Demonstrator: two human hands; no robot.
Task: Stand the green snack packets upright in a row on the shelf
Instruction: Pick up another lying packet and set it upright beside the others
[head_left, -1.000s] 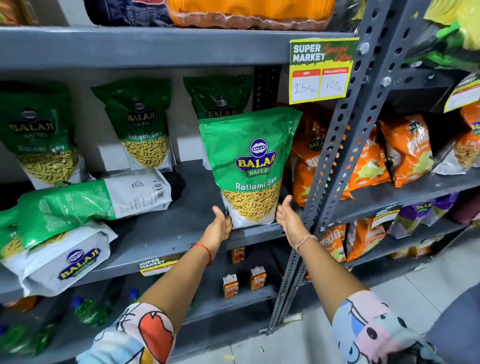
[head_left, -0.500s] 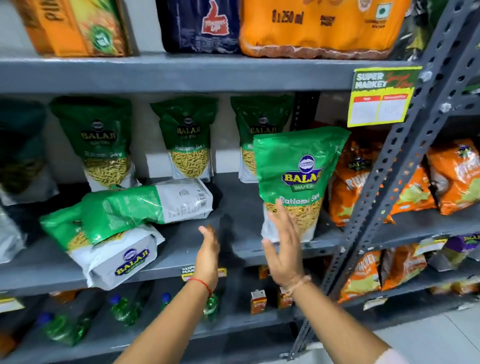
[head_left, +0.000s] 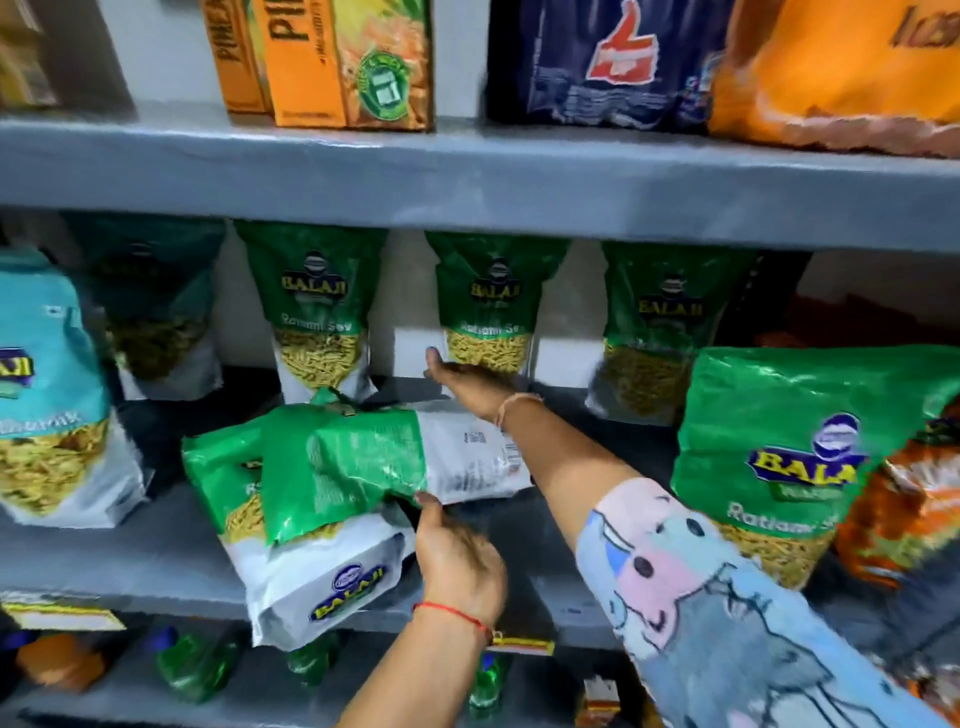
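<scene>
The left hand (head_left: 460, 558) is reaching, fingers spread and holding nothing, at the near edge of the top lying Balaji Ratlami Sev packet (head_left: 395, 457); the right hand (head_left: 467, 382), likewise empty and spread, is reaching over that packet's far edge. The packet is lying flat across another fallen packet (head_left: 311, 571) on the grey shelf (head_left: 130, 561).

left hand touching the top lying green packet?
Touching. Head view: left hand's fingertips press the lower edge of the top lying packet.
</scene>
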